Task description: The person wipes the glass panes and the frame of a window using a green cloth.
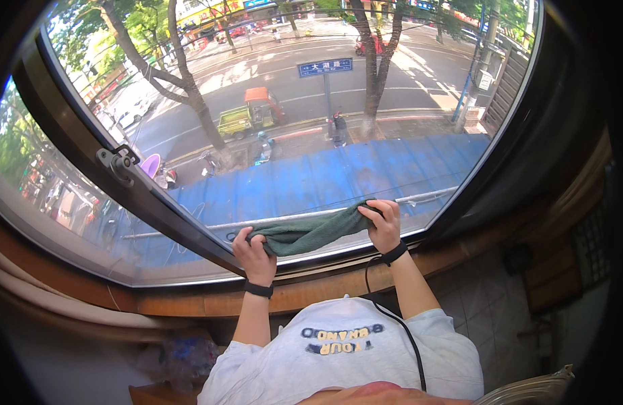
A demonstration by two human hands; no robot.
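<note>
A dark green cloth [311, 234] is stretched between my two hands, twisted and folded along its length. My left hand [256, 255] grips its left end near the dark upright frame of the window [190, 223]. Its right end, held a little higher, is in my right hand [385, 223]. Both hands are in front of the window opening, above the wooden sill [301, 296]. Behind the cloth runs a pale horizontal pole [423, 196]. The cloth covers part of that pole, and I cannot tell whether they touch.
A metal window latch [120, 163] juts from the frame at the left. Outside lies a blue corrugated roof [332, 169], with a street and trees beyond. A black cable [407, 339] hangs over my shirt. Curtain fabric [63, 304] and plastic bags [187, 357] are at the lower left.
</note>
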